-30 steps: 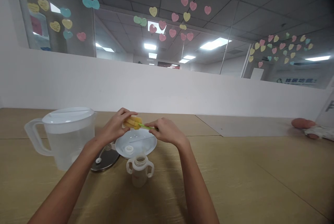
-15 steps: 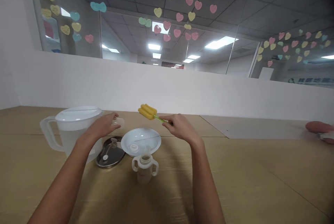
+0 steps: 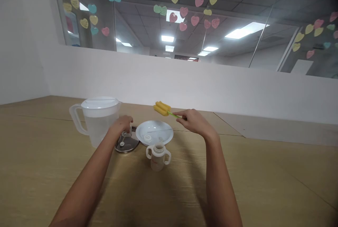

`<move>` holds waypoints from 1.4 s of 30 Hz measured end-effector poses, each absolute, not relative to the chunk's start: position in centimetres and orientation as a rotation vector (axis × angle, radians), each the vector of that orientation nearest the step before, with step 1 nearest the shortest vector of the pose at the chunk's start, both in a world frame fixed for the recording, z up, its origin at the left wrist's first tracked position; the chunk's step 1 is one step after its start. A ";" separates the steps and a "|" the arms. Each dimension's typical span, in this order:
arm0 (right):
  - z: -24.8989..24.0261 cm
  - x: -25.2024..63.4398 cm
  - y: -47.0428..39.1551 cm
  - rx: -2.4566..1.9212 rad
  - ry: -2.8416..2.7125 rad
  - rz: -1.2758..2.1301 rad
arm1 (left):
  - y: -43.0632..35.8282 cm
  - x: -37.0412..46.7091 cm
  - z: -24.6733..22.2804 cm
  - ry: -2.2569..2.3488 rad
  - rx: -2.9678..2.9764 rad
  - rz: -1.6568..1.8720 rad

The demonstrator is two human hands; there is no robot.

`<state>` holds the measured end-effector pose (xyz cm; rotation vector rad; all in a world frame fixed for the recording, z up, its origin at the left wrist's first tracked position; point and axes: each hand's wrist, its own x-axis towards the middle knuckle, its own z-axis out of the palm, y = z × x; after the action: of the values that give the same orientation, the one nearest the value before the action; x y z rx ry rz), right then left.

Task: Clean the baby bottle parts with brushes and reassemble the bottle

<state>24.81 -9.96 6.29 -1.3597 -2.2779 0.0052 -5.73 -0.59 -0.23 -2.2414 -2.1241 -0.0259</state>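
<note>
My left hand (image 3: 123,124) is closed on a clear, dome-shaped bottle cap (image 3: 127,133), low over the oval metal tray (image 3: 129,146). A white round piece with a straw (image 3: 122,144) lies on that tray, partly hidden by the cap and hand. My right hand (image 3: 194,121) pinches the thin green handle of a yellow sponge bottle brush (image 3: 162,108), held in the air behind and above the white bowl (image 3: 169,136). A white ring (image 3: 147,138) and a thin stick-like piece lie in the bowl. Before the bowl stands an uncapped two-handled baby bottle (image 3: 157,160).
A large lidded plastic pitcher (image 3: 99,124), partly filled with clear liquid, stands left of the tray, close to my left forearm. The tan table (image 3: 185,198) runs back to a white wall (image 3: 148,79) with a window above, dotted with heart-shaped notes.
My left hand has lowered the clear cap down to the tray. The right hand keeps the sponge brush at about the same place. The camera view has shifted left and down.
</note>
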 end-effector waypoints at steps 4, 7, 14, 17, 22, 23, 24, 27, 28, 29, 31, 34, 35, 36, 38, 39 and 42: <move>6.3 24.7 -9.9 -1.329 -2.313 0.027 | -0.3 -5.2 -1.0 -2.145 -2.275 0.000; 6.1 24.9 -9.6 -1.329 -2.306 0.018 | 0.1 -5.1 -1.6 -2.154 -2.310 0.001; 6.1 24.9 -9.6 -1.365 -2.293 0.047 | 1.0 -5.2 -2.8 -2.144 -2.350 -0.046; 6.3 24.8 -9.7 -1.366 -2.302 0.074 | 1.4 -5.2 -3.2 -2.120 -2.382 -0.078; 6.3 24.8 -9.6 -1.360 -2.325 0.076 | 1.9 -5.1 -3.7 -2.078 -2.433 -0.130; 6.3 24.8 -9.6 -1.356 -2.324 0.072 | 1.9 -5.1 -3.8 -2.074 -2.438 -0.139; 6.2 24.8 -9.5 -1.348 -2.325 0.067 | 2.0 -5.1 -3.9 -2.070 -2.442 -0.147; 6.2 24.8 -9.6 -1.331 -2.343 0.062 | 2.1 -5.2 -4.2 -2.069 -2.447 -0.159; 6.3 24.7 -9.6 -1.330 -2.346 0.065 | 2.2 -5.3 -4.3 -2.069 -2.448 -0.161; 6.3 24.7 -9.7 -1.330 -2.345 0.069 | 2.3 -5.3 -4.4 -2.069 -2.448 -0.161; 6.3 24.6 -9.8 -1.333 -2.338 0.076 | 2.4 -5.3 -4.5 -2.071 -2.447 -0.153; 6.3 24.6 -9.8 -1.335 -2.342 0.083 | 2.2 -5.3 -4.2 -2.083 -2.437 -0.109; 6.3 24.7 -9.8 -1.334 -2.348 0.085 | 2.1 -5.3 -3.9 -2.089 -2.426 -0.088; 6.3 24.7 -9.8 -1.334 -2.353 0.087 | 1.8 -5.3 -3.5 -2.098 -2.410 -0.067; 6.3 24.8 -9.7 -1.336 -2.354 0.090 | 1.2 -5.2 -2.3 -2.111 -2.364 -0.042; 6.4 24.9 -9.7 -1.342 -2.348 0.090 | 0.9 -5.1 -1.7 -2.109 -2.340 -0.043; 6.4 25.0 -9.7 -1.357 -2.334 0.077 | -0.2 -3.9 0.1 -2.034 -2.314 -0.120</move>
<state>25.00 -9.70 6.38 -1.3566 -2.3337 0.0767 -3.92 -0.20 0.08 -2.3143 -2.0337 -0.1201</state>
